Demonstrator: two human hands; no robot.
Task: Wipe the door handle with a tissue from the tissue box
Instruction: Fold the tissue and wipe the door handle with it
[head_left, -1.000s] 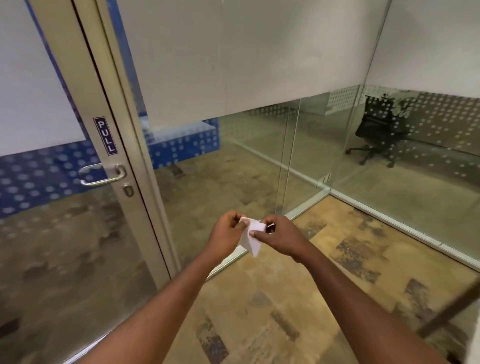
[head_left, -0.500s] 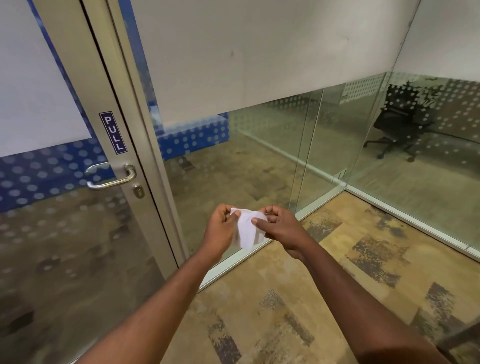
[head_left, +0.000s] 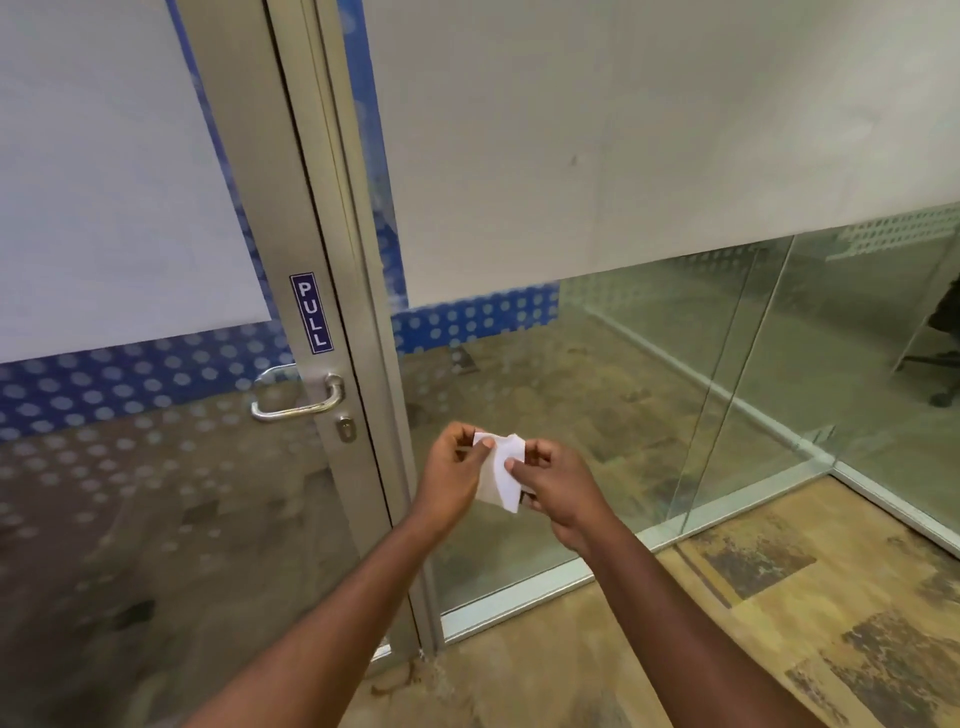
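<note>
A folded white tissue (head_left: 501, 470) is held between both hands at chest height, in front of the glass wall. My left hand (head_left: 451, 480) pinches its left edge and my right hand (head_left: 558, 491) pinches its right edge. The silver lever door handle (head_left: 298, 400) sits on the metal door frame to the left and slightly above the hands, about an arm's breadth from my left hand. A small keyhole (head_left: 345, 429) lies just below the handle. No tissue box is in view.
A blue PULL sticker (head_left: 310, 312) is stuck on the door stile above the handle. Frosted and dotted glass panels (head_left: 623, 156) run to the right and meet a corner. A black office chair (head_left: 943, 353) stands behind the glass at far right. Patterned carpet covers the floor.
The view has swung left and closer to the door, so the handle now sits nearer the centre. Both hands have kept hold of the tissue and refolded it slightly.
</note>
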